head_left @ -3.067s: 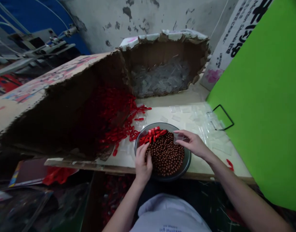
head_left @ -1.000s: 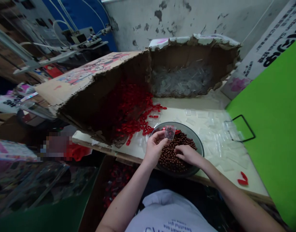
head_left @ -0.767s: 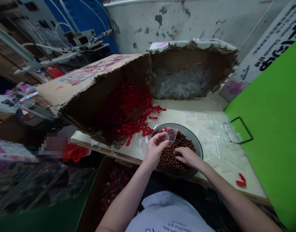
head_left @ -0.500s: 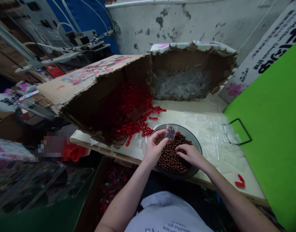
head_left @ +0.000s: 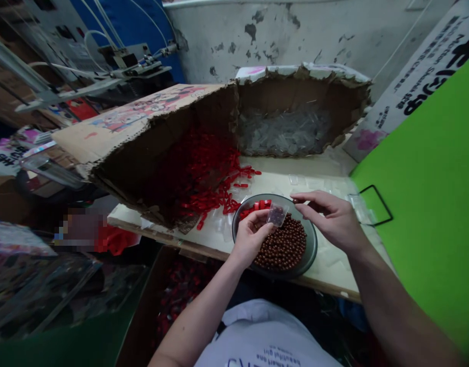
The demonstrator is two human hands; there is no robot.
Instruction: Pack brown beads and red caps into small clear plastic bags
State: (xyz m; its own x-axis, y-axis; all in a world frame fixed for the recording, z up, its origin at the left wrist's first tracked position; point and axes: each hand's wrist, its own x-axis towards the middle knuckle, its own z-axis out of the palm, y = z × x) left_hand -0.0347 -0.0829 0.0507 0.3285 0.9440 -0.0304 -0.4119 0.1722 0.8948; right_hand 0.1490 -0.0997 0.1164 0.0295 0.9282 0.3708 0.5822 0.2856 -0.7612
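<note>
My left hand (head_left: pixel 252 234) pinches a small clear plastic container (head_left: pixel 277 215) between thumb and fingers, tilted over the bowl; dark balls show through its wall. To its right, my right hand (head_left: pixel 336 219) is raised at the bowl's far right rim, thumb and forefinger closed on what looks like one brown ball (head_left: pixel 296 201). Under both hands stands a grey round bowl (head_left: pixel 313 252). Glossy brown balls (head_left: pixel 282 250) fill much of it, and several red plastic pieces (head_left: pixel 262 204) lie at its far left side, partly behind my left hand.
A torn-open carton (head_left: pixel 123 173) spills red pieces (head_left: pixel 207 173) onto the pale tabletop (head_left: pixel 272 178). Behind it, another carton (head_left: pixel 272 94) holds clear plastic pieces (head_left: pixel 284 130). A green panel (head_left: pixel 429 204) with a black wire handle (head_left: pixel 389 209) borders the right. Below sits a box of red items (head_left: pixel 181 290).
My right hand has lifted out of the brown balls and moved right and away, to the bowl's far rim. The container in my left hand has shifted slightly right and down and tilted more.
</note>
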